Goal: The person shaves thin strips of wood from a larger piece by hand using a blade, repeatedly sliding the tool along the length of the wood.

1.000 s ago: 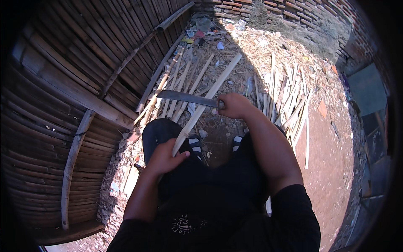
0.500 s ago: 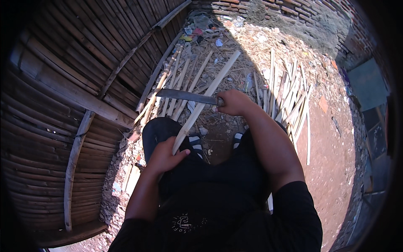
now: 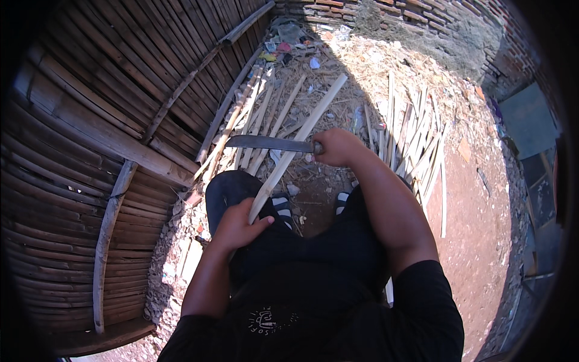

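My left hand (image 3: pixel 238 224) grips the near end of a long pale bamboo strip (image 3: pixel 301 136) that rests on my left knee and slants up and away to the right. My right hand (image 3: pixel 338 146) is closed on the handle of a long dark-bladed knife (image 3: pixel 268 143). The blade points left and lies across the strip about halfway along it. I am seated, with dark trousers and black-and-white striped sandals (image 3: pixel 280 204) below the strip.
A woven bamboo wall (image 3: pixel 102 120) curves along the left. Loose split bamboo strips (image 3: pixel 410 145) lie on the dirt ahead and to the right. A brick wall (image 3: pixel 422 24) stands at the back, with litter (image 3: pixel 289 45) at its foot. A dark panel (image 3: pixel 528 120) leans at the right.
The knife and my right hand have hardly moved. The blade stays across the strip, and my left hand keeps its grip on the near end.
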Available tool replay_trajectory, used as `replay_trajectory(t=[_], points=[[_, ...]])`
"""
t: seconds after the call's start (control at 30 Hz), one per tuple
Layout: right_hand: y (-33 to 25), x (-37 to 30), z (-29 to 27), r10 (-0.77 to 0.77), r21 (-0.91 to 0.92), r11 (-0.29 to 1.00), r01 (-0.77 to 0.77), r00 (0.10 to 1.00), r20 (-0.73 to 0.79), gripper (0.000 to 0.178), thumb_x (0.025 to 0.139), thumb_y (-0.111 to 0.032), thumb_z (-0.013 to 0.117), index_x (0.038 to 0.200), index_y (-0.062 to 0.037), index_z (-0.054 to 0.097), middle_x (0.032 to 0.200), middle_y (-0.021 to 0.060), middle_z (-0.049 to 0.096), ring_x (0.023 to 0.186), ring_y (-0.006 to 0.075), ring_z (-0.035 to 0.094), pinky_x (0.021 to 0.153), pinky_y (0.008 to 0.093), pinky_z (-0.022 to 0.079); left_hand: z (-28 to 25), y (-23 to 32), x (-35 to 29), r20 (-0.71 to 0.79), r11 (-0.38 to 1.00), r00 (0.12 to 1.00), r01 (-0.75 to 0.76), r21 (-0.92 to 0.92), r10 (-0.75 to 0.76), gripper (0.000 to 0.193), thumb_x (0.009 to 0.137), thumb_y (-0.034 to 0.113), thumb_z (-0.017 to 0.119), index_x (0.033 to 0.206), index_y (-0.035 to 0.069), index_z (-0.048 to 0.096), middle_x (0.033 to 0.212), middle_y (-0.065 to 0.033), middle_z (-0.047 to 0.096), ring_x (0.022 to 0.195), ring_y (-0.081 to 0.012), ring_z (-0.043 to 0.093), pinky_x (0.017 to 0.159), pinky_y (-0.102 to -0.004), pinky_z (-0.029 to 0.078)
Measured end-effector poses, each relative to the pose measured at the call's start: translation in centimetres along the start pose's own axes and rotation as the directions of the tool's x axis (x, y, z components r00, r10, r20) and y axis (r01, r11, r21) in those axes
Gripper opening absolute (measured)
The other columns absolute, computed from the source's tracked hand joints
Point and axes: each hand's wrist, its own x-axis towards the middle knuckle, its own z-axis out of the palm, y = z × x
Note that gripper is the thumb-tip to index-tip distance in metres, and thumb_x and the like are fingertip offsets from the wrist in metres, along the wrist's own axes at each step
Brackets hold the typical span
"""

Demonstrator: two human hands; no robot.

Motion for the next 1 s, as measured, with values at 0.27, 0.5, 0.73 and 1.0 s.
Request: replay_trajectory(t=[0.27, 0.5, 0.73, 1.0], points=[[0.9, -0.3, -1.8, 0.022, 0.029, 0.999, -0.022, 1.0, -0.016, 0.047, 0.081, -0.04, 0.083, 0.113, -0.0078, 0.074, 0.103, 0.0191, 0.075, 0.104, 0.0399, 0.071, 0.091, 0.0517, 0.056, 0.0, -0.4, -0.1, -0.031, 0.996, 0.999, -0.037, -0.076, 0.035, 0.051, 0.087, 0.041, 0.084, 0.112, 0.0, 0.066, 0.083, -0.0176, 0.071, 0.079, -0.033, 0.073, 0.072, -0.0431, 0.055], [1.0, -0.3, -1.2, 0.018, -0.003, 1.0, -0.018, 0.999, -0.048, 0.045, 0.081, -0.039, 0.082, 0.113, -0.0084, 0.074, 0.103, 0.0199, 0.075, 0.104, 0.0401, 0.071, 0.091, 0.0518, 0.056, -0.5, 0.2, -0.1, 0.01, 0.999, 1.0, 0.008, -0.045, -0.008, 0.048, 0.086, 0.038, 0.085, 0.109, 0.0, 0.066, 0.085, -0.016, 0.071, 0.082, -0.0271, 0.072, 0.075, -0.0411, 0.055], [-1.8, -0.2, -1.2, -0.063, -0.03, 0.997, 0.065, 0.997, 0.049, 0.044, 0.08, -0.04, 0.082, 0.112, -0.0106, 0.074, 0.102, 0.0191, 0.075, 0.101, 0.0402, 0.072, 0.088, 0.0525, 0.057, -0.2, -0.6, -0.3, -0.019, 0.998, 0.999, -0.034, -0.054, 0.033, 0.05, 0.086, 0.04, 0.084, 0.108, -0.001, 0.066, 0.086, -0.0175, 0.071, 0.081, -0.0301, 0.072, 0.074, -0.0422, 0.055], [1.8, -0.1, -0.7, 0.08, 0.048, 0.996, -0.075, 0.99, -0.12, 0.045, 0.081, -0.041, 0.081, 0.113, -0.0098, 0.074, 0.106, 0.0194, 0.075, 0.108, 0.0391, 0.071, 0.092, 0.0519, 0.056, -0.3, 0.1, -0.2, -0.005, 0.998, 0.999, -0.045, -0.039, 0.045, 0.052, 0.087, 0.042, 0.083, 0.111, -0.001, 0.066, 0.085, -0.0183, 0.071, 0.079, -0.0335, 0.073, 0.072, -0.0432, 0.055]])
